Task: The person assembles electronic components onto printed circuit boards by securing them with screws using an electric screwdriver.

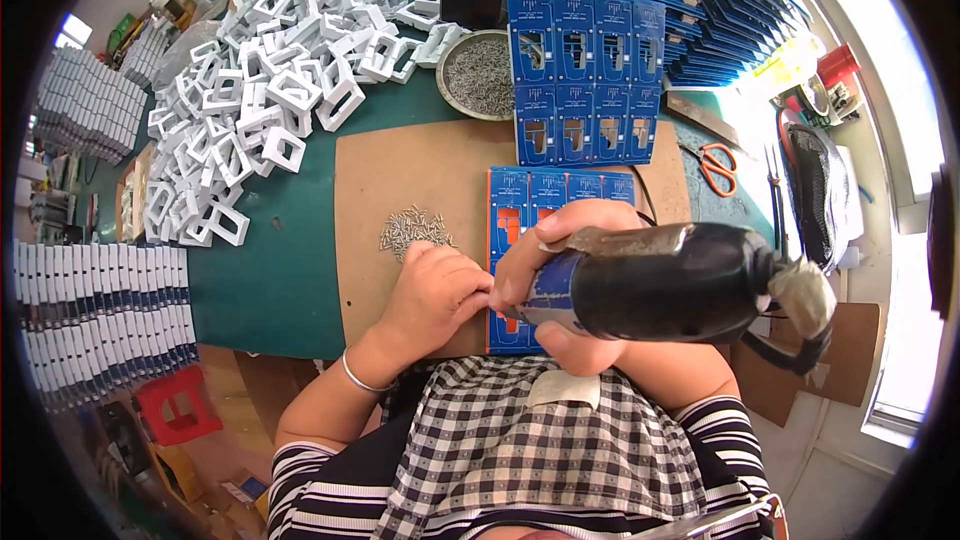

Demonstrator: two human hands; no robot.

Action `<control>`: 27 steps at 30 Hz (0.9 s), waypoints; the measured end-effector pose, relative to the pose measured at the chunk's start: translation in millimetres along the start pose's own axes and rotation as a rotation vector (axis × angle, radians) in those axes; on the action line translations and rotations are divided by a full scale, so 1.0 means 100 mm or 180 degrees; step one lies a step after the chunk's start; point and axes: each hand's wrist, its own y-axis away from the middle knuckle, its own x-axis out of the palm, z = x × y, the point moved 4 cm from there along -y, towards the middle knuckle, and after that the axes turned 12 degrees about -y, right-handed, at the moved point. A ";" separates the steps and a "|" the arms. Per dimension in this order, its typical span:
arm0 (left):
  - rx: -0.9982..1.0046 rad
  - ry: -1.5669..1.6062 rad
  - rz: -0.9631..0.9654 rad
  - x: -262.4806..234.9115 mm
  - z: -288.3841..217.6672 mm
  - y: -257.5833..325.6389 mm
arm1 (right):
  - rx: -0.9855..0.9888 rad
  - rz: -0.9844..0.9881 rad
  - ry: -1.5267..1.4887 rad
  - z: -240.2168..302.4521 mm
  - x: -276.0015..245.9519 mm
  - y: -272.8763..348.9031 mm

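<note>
My right hand (575, 345) is wrapped around a black electric screwdriver (670, 285) with a blue band and worn tape, its cord at the right end. The tool lies over a blue printed circuit board panel (515, 335) with orange showing through its cut-outs, and hides much of it. At the panel's left edge, the fingertips of my left hand (435, 290) are pinched together beside the tool's front end. Whatever they hold is too small or hidden to make out. Just beyond that hand, a small pile of screws (412, 228) rests on a brown board (380, 165).
White plastic frames (270, 90) are heaped at the far left. A round dish of screws (480, 75) stands beside stacked blue panels (585, 80). Orange-handled scissors (718, 170) lie at the right. Finished-looking white and blue units (105, 310) are stacked at the left edge, above a red stool (178, 405).
</note>
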 end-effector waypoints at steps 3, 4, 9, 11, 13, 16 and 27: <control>0.0017 0.0063 -0.0036 -0.01 0.00 0.00 | 0.0074 0.0083 0.0929 0.09 0.07 -0.03; -0.0001 0.0059 -0.0042 -0.02 0.01 0.01 | 0.0016 0.0194 0.1118 0.08 0.11 -0.07; -0.0111 -0.0047 -0.0167 -0.23 0.15 0.06 | -0.0073 -0.0200 0.0506 -0.09 0.17 -0.04; -0.0272 -0.0487 -0.0389 -0.46 0.23 0.08 | 0.0194 -0.0198 0.0763 -0.13 0.11 -0.11; -0.0674 -0.0609 -0.0566 -0.64 0.39 0.14 | 0.0361 -0.0341 0.1046 -0.17 0.09 -0.15; -0.0951 -0.0731 -0.0641 -0.75 0.56 0.27 | 0.0593 -0.0675 0.0113 -0.32 0.06 -0.03; -0.0809 -0.0820 -0.0331 -0.44 0.66 0.21 | -0.0126 -0.1141 -0.1312 -0.16 -0.16 0.02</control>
